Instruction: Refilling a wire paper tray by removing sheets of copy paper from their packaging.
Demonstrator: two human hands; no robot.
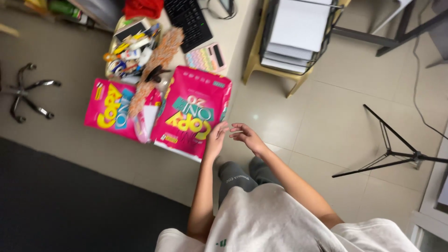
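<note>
I look straight down at my legs and the tiled floor. My left hand (217, 138) hangs open, its fingertips at the near edge of a pink paper ream pack (193, 109) that leans against the desk. My right hand (246, 134) floats open just beside it, fingers spread, holding nothing. A second pink ream pack (111, 107) stands further left on the floor. An orange-and-white feather duster (151, 70) lies across the desk edge and droops between the two packs.
The desk (233, 32) carries a black keyboard (188, 21), a pastel calculator (207, 58) and a tray of small stationery (128, 46). A yellow chair (275, 72) bears stacked paper trays. A black tripod (396, 149) stands right, a chair base (28, 91) left, a dark mat (70, 200) near.
</note>
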